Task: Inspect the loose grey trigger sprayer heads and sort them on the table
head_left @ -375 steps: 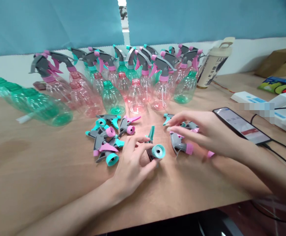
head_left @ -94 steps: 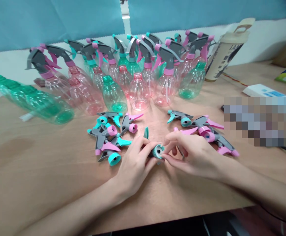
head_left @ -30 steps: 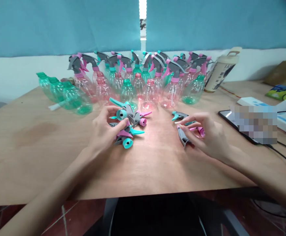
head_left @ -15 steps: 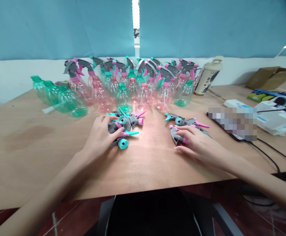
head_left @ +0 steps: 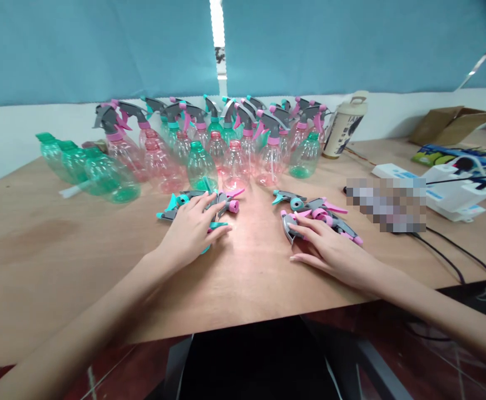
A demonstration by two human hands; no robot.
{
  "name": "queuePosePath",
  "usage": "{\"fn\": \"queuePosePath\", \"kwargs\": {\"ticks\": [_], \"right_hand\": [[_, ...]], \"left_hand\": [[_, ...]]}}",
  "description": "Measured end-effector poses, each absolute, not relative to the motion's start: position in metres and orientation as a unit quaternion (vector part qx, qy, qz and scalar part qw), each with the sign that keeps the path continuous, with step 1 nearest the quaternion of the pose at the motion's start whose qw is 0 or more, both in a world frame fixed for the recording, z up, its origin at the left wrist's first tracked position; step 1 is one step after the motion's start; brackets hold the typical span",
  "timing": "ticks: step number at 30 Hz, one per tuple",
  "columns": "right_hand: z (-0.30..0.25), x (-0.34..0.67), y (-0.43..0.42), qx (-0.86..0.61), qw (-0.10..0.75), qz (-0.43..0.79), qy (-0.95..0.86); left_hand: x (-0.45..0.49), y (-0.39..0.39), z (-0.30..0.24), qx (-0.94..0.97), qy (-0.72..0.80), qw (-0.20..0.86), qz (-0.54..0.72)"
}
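My left hand (head_left: 191, 230) lies over a pile of grey trigger spray heads with teal and pink parts. Its fingers are spread, and it covers much of the pile; a pink-collared spray head (head_left: 233, 206) shows past the fingertips. On the right, my right hand (head_left: 330, 247) rests with fingers apart on a second group. A grey and pink spray head (head_left: 288, 228) sits under its fingertips, with a teal one (head_left: 289, 199) just behind. Beyond both piles stand open-necked bottles, among them a green bottle (head_left: 201, 166) and a pink bottle (head_left: 235, 166).
Several bottles with spray heads fitted (head_left: 273, 150) fill the back rows. Green bottles (head_left: 113, 178) stand at the left by a white strip (head_left: 74, 190). To the right are a tumbler (head_left: 345, 128), a blurred-out device (head_left: 385, 205), white power blocks (head_left: 447, 191), cables and a cardboard box (head_left: 451, 125).
My left hand has opened flatter and shifted right across its pile, hiding more of it. My right hand keeps nearly the same place on its group. The whole view has turned slightly.
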State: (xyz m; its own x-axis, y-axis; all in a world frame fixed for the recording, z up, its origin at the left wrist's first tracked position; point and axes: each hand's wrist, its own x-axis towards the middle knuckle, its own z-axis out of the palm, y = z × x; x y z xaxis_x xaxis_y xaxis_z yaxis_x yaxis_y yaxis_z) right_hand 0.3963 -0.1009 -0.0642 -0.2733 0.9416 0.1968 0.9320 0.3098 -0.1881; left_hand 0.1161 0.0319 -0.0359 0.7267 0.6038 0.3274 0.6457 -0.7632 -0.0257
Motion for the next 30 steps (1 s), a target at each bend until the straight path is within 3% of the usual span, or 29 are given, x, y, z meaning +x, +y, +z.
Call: {"fn": "queuePosePath", "kwargs": {"ticks": [19, 30], "right_hand": [[-0.071, 0.387, -0.092, -0.552, 0.206, 0.022, -0.808], [-0.067, 0.393, -0.093, -0.583, 0.201, 0.020, -0.787]], "left_hand": [[0.127, 0.038, -0.021, -0.927, -0.349, 0.025, -0.136], [0.148, 0.062, -0.032, -0.940, -0.340, 0.014, -0.019]]}}
